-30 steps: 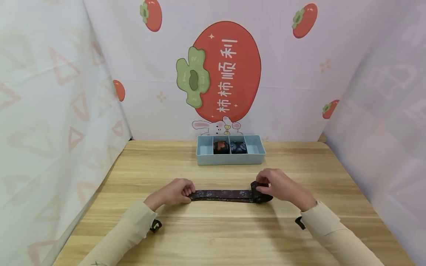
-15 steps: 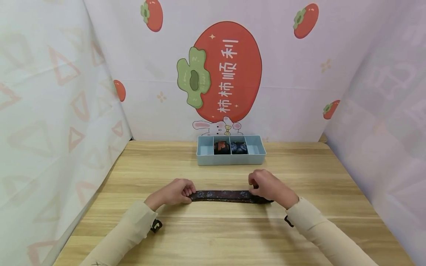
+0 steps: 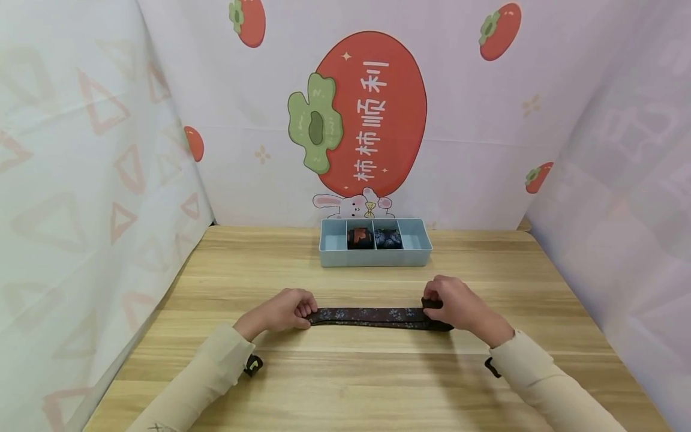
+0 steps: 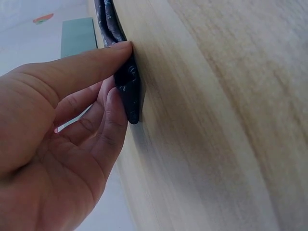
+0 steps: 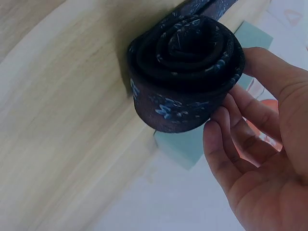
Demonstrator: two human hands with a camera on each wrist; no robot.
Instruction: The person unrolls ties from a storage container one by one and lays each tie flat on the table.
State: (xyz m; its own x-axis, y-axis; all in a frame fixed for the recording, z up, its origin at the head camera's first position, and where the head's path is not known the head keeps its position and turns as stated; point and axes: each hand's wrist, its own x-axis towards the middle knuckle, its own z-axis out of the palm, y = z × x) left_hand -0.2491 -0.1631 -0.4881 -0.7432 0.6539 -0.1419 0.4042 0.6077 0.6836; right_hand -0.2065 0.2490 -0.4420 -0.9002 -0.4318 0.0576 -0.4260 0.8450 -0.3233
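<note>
A dark necktie (image 3: 361, 315) with a pale blue floral pattern lies flat across the table, partly rolled up at its right end. My left hand (image 3: 286, 310) pinches its narrow pointed tip (image 4: 131, 103) between thumb and fingers, close over the wood. At the other end my right hand (image 3: 457, 305) holds the rolled part (image 5: 180, 106), fingers along one side and thumb near the top. The right wrist view shows the roll's loose spiral layers end on, with the flat length running off behind it. From the head, the right fingers cover much of the roll.
Behind the hands stands a light blue divided box (image 3: 375, 258). Its two middle compartments hold a rolled dark tie with an orange pattern (image 3: 360, 238) and a rolled navy floral tie (image 3: 387, 239). White printed cloth (image 3: 243, 180) hangs at the back and sides of the wooden table (image 3: 345, 372).
My right hand first shifts left over the roll, then comes back right with it, slightly past where it was. The left hand keeps its place on the tip.
</note>
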